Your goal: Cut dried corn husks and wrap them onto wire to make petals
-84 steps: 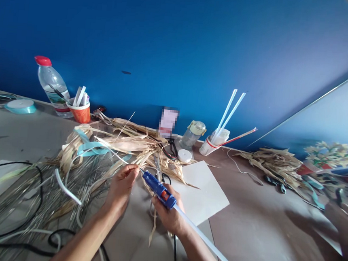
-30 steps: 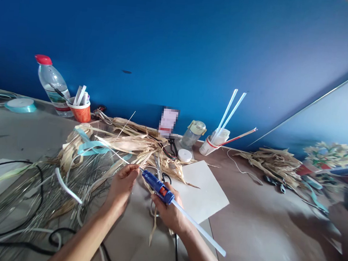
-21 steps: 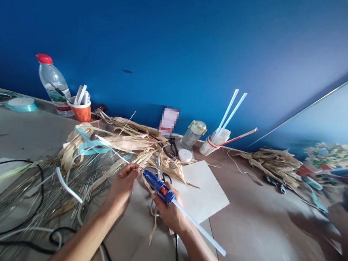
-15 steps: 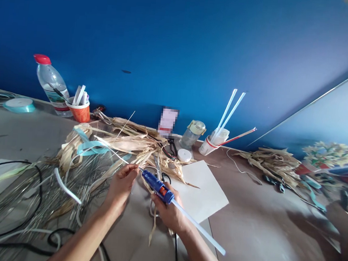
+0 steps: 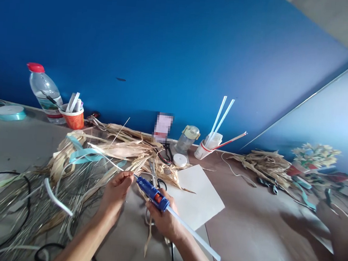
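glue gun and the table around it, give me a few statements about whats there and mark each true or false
1. The right hand holds a blue glue gun. True.
2. The glue gun's nozzle points away from the left hand. False: it points at that hand's fingertips, which pinch a thin white strip.
3. Dried corn husks overlap the edge of the white sheet. True.
4. Two clear glue sticks stand in the orange cup. False: they stand in the white cup with the red rim.
5. The plastic bottle has a red cap. True.
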The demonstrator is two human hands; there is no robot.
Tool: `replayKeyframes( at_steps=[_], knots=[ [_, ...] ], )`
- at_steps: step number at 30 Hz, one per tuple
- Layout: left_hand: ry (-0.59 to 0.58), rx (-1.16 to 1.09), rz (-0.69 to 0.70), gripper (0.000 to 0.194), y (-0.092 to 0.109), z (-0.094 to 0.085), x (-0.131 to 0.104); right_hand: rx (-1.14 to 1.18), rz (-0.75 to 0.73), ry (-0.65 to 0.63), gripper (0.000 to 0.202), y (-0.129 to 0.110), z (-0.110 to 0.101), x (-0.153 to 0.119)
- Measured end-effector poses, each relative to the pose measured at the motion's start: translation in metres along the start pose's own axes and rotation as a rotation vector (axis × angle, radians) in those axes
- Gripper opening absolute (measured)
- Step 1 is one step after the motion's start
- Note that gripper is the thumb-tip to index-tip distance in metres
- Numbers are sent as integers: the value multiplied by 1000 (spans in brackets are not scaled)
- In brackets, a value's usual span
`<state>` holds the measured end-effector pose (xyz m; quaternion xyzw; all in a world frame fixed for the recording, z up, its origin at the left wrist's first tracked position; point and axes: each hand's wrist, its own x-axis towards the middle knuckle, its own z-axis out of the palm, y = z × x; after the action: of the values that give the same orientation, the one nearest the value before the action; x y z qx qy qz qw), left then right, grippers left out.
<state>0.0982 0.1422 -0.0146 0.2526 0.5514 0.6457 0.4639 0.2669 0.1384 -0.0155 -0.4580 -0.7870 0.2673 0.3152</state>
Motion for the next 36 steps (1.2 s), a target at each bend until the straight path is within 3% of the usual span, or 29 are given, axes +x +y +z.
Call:
replayKeyframes(
  at_steps=[13, 18, 25, 36],
  knots=[
    [-12, -63, -76, 24, -2, -1, 0, -23, 57, 29, 8, -2, 1, -2],
    [-20, -53, -74, 21, -3, -2, 0, -22, 43, 47, 7, -2, 1, -3],
    [-11, -20, -25, 19, -2, 0, 0, 54, 91, -63, 15, -6, -5, 0],
    [-9, 58, -8, 20, 0, -1, -1, 53, 50, -35, 12, -4, -2, 0]
  ],
)
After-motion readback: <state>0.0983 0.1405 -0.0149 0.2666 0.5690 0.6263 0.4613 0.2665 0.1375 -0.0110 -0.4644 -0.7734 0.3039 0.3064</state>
